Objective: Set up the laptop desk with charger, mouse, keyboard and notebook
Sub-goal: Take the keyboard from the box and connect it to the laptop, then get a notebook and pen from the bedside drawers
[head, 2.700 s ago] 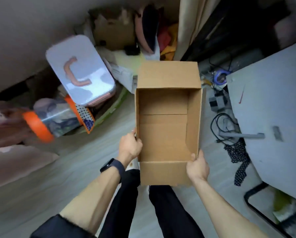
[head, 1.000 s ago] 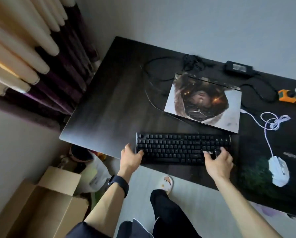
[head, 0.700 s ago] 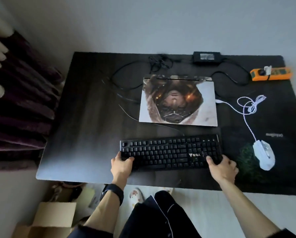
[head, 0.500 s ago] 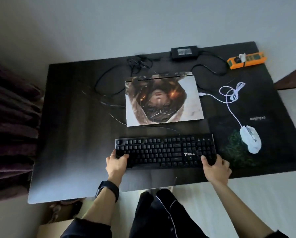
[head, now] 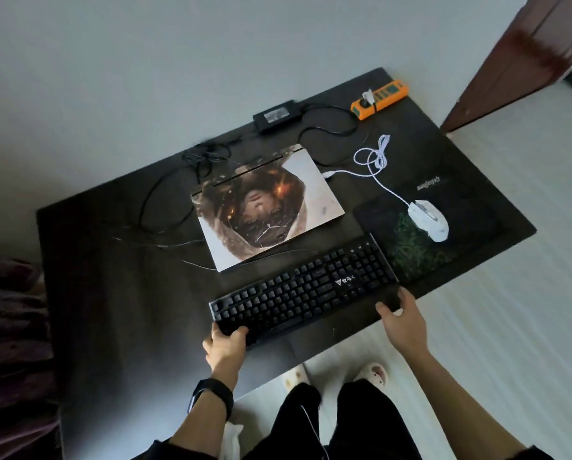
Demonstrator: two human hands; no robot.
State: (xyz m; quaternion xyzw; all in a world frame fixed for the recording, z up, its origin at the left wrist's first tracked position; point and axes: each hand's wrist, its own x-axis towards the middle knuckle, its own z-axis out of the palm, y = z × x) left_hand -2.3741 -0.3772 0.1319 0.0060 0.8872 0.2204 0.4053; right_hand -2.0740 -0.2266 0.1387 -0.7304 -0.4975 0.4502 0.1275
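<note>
Keyboard gripped at both ends on a dark bench

Keyboard [head: 303, 288], black, lies flat near the front edge of a dark wood-grain bench [head: 112, 293] that stands against a plain pale wall [head: 145, 78]. The left hand [head: 226, 348] holds the keyboard's left end, fingers [head: 235, 333] curled over its near corner. The right hand [head: 404, 323] holds the right end, thumb and fingers closed around that corner. A dark band sits on the left wrist.

Just behind the keyboard rests a closed laptop [head: 266, 207] with a printed picture on its lid. Right of the keyboard, touching its end, a dark mouse pad [head: 410, 247] lies on the bench, and a white mouse [head: 429, 220] sits on it, its white cable [head: 374, 161] looped and running to the laptop's side. Behind the laptop, by the wall, lies a black charger brick [head: 278, 116] with black cords trailing to the laptop's left and to an orange power strip [head: 381, 99] at the far right corner.

Right of the keyboard and beyond the bench edge, pale floor [head: 510, 327] shows, and a reddish-brown door [head: 526, 54] stands farther back. Left of the bench, dark purple fabric [head: 9, 343] hangs, blurred. Below the keyboard, dark trouser legs and light slippers [head: 374, 373] stand on the floor.
</note>
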